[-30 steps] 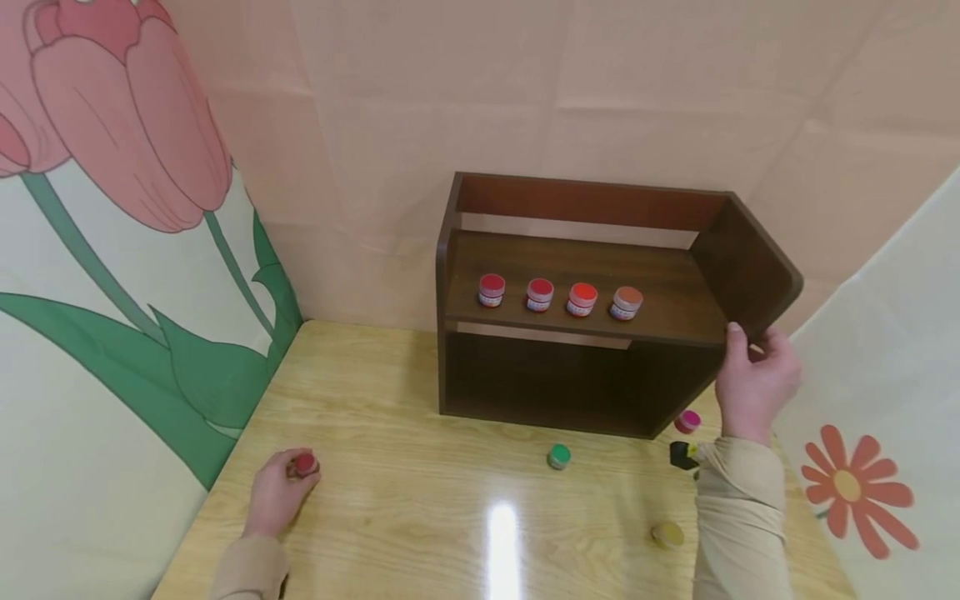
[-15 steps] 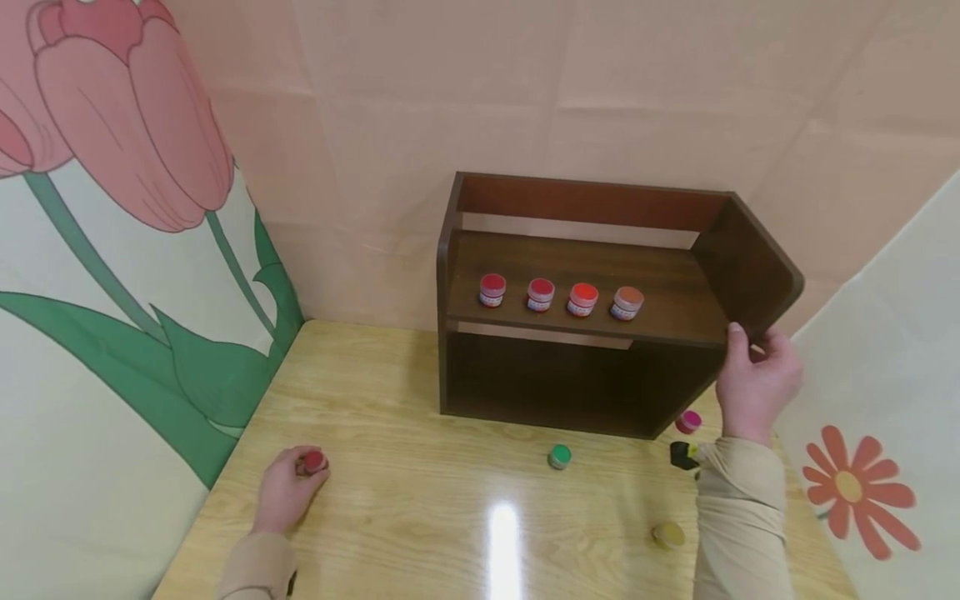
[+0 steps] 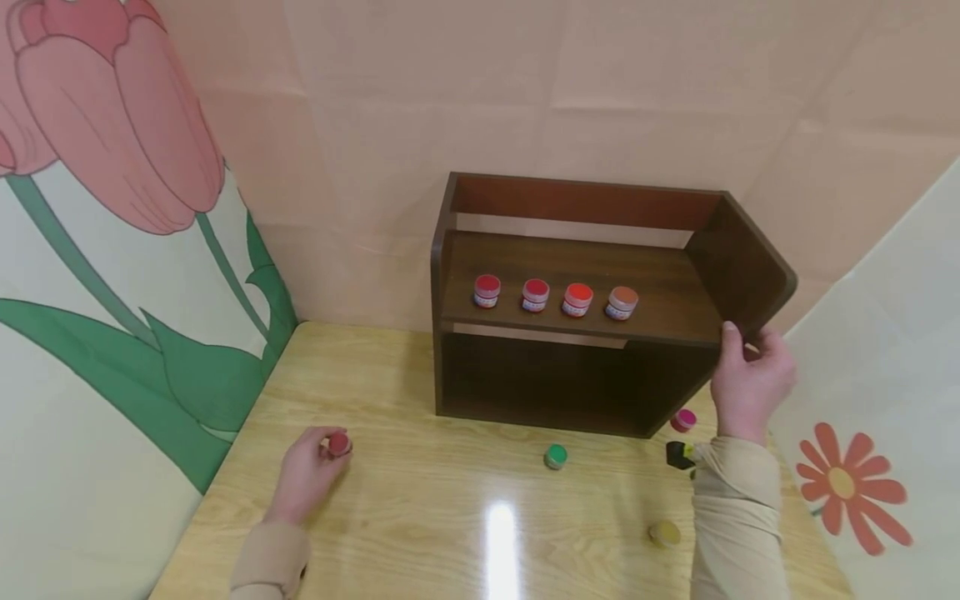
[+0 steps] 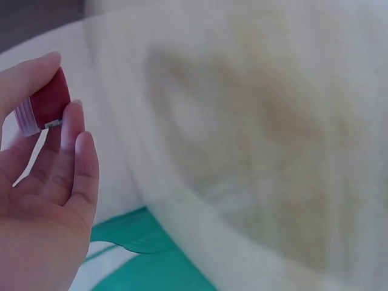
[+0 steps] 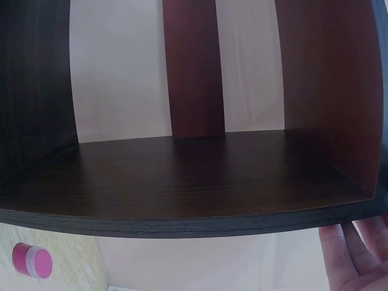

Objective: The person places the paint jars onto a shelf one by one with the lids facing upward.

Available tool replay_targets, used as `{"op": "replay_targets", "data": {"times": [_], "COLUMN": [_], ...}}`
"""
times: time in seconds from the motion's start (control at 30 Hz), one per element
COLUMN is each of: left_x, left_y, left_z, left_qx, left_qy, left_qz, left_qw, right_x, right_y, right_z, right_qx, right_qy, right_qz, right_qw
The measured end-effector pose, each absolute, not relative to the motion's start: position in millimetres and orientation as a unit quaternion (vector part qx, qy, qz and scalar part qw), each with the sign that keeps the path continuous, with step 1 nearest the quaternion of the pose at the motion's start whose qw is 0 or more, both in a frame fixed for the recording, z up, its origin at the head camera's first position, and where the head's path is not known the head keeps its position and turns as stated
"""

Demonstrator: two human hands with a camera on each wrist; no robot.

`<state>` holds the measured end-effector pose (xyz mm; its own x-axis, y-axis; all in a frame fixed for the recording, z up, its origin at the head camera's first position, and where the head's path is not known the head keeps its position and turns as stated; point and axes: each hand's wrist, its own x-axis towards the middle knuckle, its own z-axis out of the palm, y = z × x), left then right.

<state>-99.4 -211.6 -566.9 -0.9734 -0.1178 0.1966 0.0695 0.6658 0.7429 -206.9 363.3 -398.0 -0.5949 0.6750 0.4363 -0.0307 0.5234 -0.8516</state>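
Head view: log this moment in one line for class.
left hand holds red jar | right hand grips shelf unit | upper board: four jars | table: green jar, yellow jar, pink jar

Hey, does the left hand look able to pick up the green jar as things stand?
Probably not: the left hand holds a red jar, though nothing seems to stand between it and the green jar.

Draped corner: flowered cloth (image 3: pixel 135 250), table (image 3: pixel 420 517)

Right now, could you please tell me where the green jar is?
In the head view, the green jar stands on the table in front of the shelf, just right of centre.
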Motion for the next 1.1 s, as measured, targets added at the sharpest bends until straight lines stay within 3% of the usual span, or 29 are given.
{"op": "replay_targets", "data": {"times": [0.23, 1.1], "left_x": [-107.1, -132.9], "left_y": [-198.7, -143.5], "left_z": [-549.9, -500.6], "left_qx": [-0.033, -0.155], "left_qy": [-0.907, -0.859], "left_qz": [-0.395, -0.454], "left_qw": [0.143, 0.177], "right_x": [-206.2, -208.4], "right_y": [362.4, 363.7], "right_z": [-398.7, -400.4], "right_qx": [-0.207, -0.202], "right_qy": [-0.778, -0.773], "right_qz": [0.44, 0.439], "right_qw": [0.398, 0.411]}}
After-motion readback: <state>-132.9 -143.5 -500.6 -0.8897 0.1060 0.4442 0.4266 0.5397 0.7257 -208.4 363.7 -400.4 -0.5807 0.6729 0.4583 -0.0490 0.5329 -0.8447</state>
